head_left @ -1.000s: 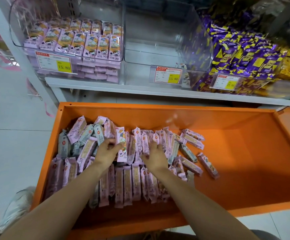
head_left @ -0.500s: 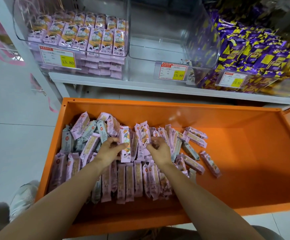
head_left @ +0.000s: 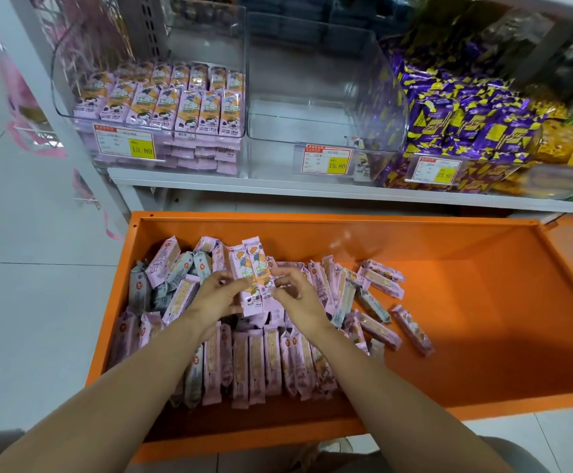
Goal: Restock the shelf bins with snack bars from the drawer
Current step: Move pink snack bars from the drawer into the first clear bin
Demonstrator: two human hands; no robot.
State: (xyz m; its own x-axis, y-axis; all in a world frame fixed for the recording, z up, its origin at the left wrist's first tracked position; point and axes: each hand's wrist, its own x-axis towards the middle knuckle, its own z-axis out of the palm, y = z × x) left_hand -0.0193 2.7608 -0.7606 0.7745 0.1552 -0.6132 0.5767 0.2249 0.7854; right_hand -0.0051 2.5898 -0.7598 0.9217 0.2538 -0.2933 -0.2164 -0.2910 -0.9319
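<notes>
The small upright bunch of pink-wrapped snack bars, printed with an orange cartoon figure, is held just above the loose pile of pink snack bars in the left half of the orange metal drawer.

We find the left hand pinching the bunch at its left edge, thumb and fingers curled onto the wrappers. The right hand pinches the right edge in the same way. Both grips are clamped on the bunch.

In the pile, we note bars laid side by side along the near edge and others scattered toward the right.

Behind the drawer, a white shelf board carries three clear plastic bins:
- The left bin holds rows of matching pink bars.
- The middle bin shows one packet at its front right corner.
- The right bin is heaped with purple-and-yellow packets.

Each bin front carries a red-and-yellow price tag.
</notes>
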